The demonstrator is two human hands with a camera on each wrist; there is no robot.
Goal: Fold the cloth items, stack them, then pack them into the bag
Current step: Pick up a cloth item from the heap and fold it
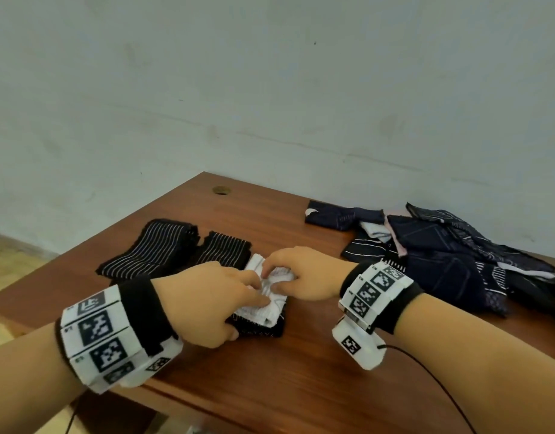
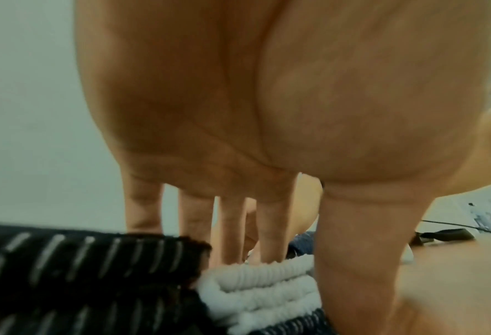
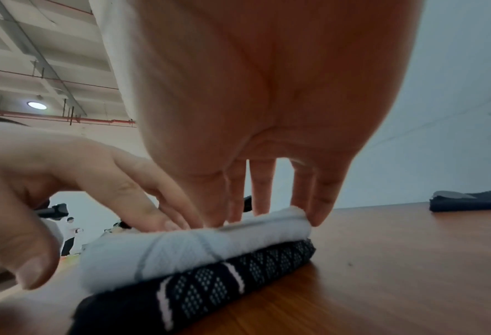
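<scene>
Your left hand and right hand both press straight fingers, grip open, on the folded white cloth, which lies atop a dark patterned cloth near the counter's middle.

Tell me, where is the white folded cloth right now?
In the head view, the white cloth lies near the table's middle on a dark patterned folded cloth, under the left hand and right hand, beside the striped folded pieces.
</scene>
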